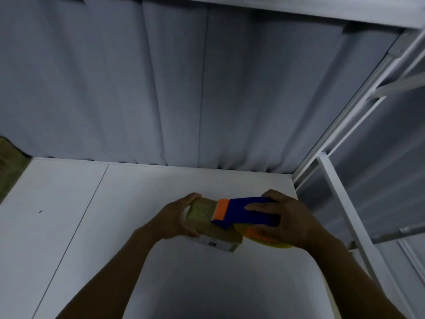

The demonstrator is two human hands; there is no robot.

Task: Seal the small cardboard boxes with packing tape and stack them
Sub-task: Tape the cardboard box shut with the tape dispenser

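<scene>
A small brown cardboard box [203,214] sits on the white table [92,203], a white label showing on its near side. My left hand [177,217] grips the box's left end, fingers curled over the top and thumb below. My right hand [285,222] holds a blue tape dispenser [243,212] whose orange front edge [222,209] lies on the box's top. A yellow tape roll [264,240] shows under my right palm, partly hidden by it.
A grey curtain [184,88] hangs behind the table's far edge. A white metal frame with slanted bars [340,180] stands close on the right. A patterned cloth [11,162] shows at the far left.
</scene>
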